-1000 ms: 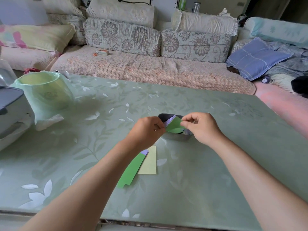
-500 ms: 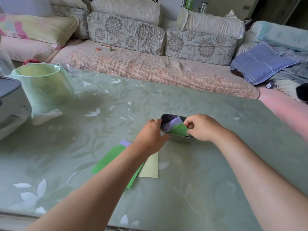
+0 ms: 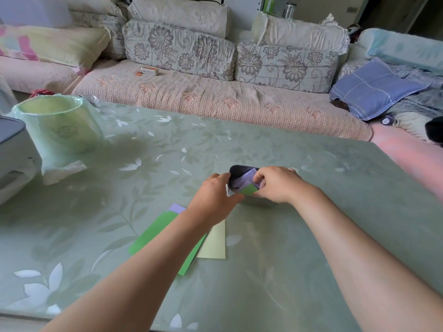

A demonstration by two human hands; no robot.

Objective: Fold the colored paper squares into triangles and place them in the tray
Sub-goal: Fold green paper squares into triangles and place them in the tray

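While the right hand (image 3: 275, 184) pinches the green folded paper triangle (image 3: 249, 189) with curled fingers just inside the near rim of the small dark metal tray (image 3: 259, 202), the placing step looks to be in hand. The left hand (image 3: 213, 195) lies against the tray's end at nine o'clock, seemingly steadying it. Its fingers are hidden, so I cannot tell whether it grips the wall or only rests there. A lilac folded paper (image 3: 248, 176) sits in the tray, at twelve o'clock of the green one. The tray stands near the middle of the green leaf-patterned worktop (image 3: 311, 236). At about seven o'clock from it, under the left forearm, lie a flat green paper square (image 3: 155, 232), a pale yellow paper square (image 3: 215, 240) and a corner of a lilac sheet (image 3: 176, 208), all unfolded. The next move likely calls for releasing the triangle so it settles beside the lilac one without tipping the tray, then taking a flat sheet.
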